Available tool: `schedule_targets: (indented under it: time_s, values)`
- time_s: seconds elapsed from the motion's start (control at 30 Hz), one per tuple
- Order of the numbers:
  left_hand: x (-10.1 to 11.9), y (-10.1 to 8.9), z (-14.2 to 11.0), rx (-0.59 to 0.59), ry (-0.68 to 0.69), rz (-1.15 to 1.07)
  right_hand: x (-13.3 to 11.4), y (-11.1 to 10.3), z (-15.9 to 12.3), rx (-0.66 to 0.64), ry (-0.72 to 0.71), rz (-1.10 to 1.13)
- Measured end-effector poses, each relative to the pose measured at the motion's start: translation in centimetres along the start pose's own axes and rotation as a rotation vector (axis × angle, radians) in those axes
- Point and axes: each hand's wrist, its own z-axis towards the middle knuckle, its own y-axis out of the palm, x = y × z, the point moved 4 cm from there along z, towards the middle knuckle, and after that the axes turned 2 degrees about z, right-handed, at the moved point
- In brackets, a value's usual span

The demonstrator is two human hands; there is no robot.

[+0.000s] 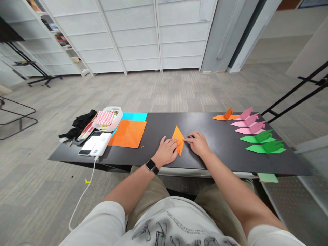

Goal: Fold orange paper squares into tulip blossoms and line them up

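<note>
Orange paper (177,134) laid midway between far and near edges of the tabletop (160,121)
It is pressed by the flattened left hand (166,150); its right corner is touched by the right hand (199,144), forefinger extended; any pinch cannot be told.

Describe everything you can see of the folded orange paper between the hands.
The folded orange paper is a narrow, pointed diamond with visible creases, one tip toward the person and one away. It looks thin and matte, and lies on the dark table. The left hand rests over its left side, hiding part; the right hand's index finger appears to touch its right corner.
</note>
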Motion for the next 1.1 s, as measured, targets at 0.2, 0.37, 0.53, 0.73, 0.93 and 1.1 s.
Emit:
schedule_targets:
  time_s: [0.2,0.37,0.53,0.73,0.93,1.1]
  values:
    - [0.2,-0.1,0.0,-0.004,0.018,-0.006,-0.2,-0.2,-0.3,0.125,0.051,0.037]
    - [0.3,-0.2,0.1,0.004,0.023,0.012,-1.6,0.7,0.3,0.021,-0.047,-0.013]
    - [0.4,-0.4,0.2,0.008,-0.004,-0.013,-1.4,1.2,0.6,0.022,0.039,-0.025]
    - [-0.2,-0.5,-0.3,0.090,-0.125,0.021,-1.3,1.2,0.4,0.042,0.046,-0.008]
    - [-0.8,-1.2,-0.7,0.159,-0.210,0.049,-1.5,1.2,0.5,0.039,0.016,0.025]
    - [-0.1,-1.0,-0.5,0.008,0.004,-0.022,-1.4,1.2,0.5,0.037,0.010,0.032]
